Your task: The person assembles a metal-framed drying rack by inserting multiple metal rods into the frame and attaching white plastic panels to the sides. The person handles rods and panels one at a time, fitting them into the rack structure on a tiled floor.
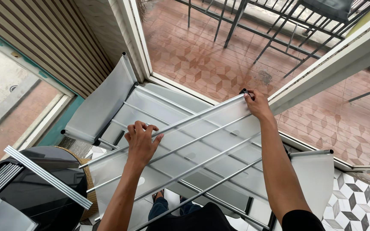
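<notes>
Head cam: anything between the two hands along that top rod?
Nothing sits there. Between the left hand and right hand, only bare top rod of the translucent rod panel runs, as seen in the head view.

A shelf panel [180, 149] lies tilted on the rack frame [108, 98] (doorway behind), loose rods [48, 177] left.
</notes>
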